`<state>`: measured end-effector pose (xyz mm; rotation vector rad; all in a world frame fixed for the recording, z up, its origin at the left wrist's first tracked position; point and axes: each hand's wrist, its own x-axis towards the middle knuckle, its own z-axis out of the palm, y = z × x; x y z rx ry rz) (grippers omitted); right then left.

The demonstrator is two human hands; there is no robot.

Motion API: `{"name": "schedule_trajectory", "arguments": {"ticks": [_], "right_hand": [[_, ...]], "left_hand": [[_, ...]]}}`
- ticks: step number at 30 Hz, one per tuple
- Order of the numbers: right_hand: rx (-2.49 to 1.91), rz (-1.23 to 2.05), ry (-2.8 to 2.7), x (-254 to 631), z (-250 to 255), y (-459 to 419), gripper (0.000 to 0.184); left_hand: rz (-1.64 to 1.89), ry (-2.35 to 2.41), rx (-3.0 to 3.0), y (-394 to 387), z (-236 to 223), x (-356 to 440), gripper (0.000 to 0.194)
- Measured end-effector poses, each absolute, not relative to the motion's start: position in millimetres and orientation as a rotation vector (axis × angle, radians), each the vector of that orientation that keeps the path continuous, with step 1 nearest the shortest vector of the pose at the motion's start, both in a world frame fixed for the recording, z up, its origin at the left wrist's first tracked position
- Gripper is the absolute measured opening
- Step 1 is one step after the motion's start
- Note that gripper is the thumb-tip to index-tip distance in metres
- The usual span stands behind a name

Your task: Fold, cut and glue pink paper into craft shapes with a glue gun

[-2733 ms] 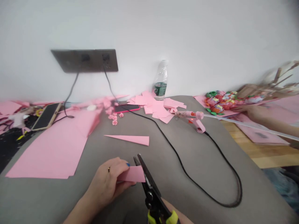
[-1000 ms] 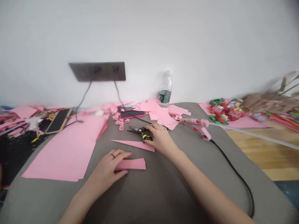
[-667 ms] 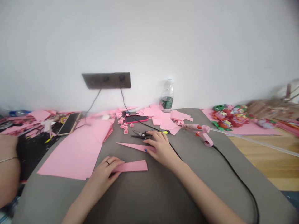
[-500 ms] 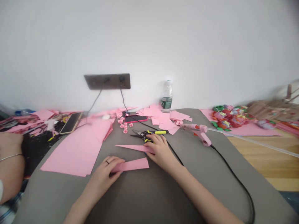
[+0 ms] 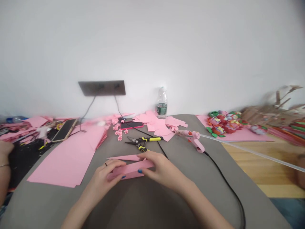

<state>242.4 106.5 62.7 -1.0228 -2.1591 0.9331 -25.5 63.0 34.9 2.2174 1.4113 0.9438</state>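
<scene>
left hand (image 5: 105,175): clamped on folded pink paper strip (image 5: 132,168)
right hand (image 5: 164,168): clamped on strip's hidden end
grey desk (image 5: 52,203): front edge cropped

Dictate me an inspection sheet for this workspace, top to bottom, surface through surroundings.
Surface: grey table; spills, nothing seen.
Work items: folded pink strip between the hands; narrow pink wedge just beyond; black-and-yellow snips lying with blades apart.
Clutter: pink scraps, small paper roses, pink-edged phone, upright bottle.
Hands: left hand and right hand both hold the strip; whether the right also touches the wedge, cannot tell.
Cables: wall cord crosses the phone and passes the snips; glue gun cord curves toward the bottom edge.
Surroundings: white wall with outlet panel; colourful paper flowers at right; another person's arm at left.
</scene>
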Motion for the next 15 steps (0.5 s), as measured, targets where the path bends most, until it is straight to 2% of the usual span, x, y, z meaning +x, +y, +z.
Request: {"name": "schedule_trajectory", "arguments": {"ticks": [2, 7, 10, 15], "right_hand": [[-1.085, 0.991, -2.128, 246, 66, 101, 0.035], [-1.197, 1.272, -1.809, 254, 62, 98, 0.020], [-1.160, 1.463, -1.600, 255, 57, 95, 0.030], [-1.180, 1.454, -1.399, 251, 44, 83, 0.041]], "left_hand": [[0.940, 1.419, 2.153, 66, 43, -15, 0.020], [0.896, 1.397, 1.905, 71, 56, 5, 0.018], [0.880, 1.415, 1.862, 71, 58, 8, 0.020], [0.984, 1.432, 1.662, 63, 54, 5, 0.019]]}}
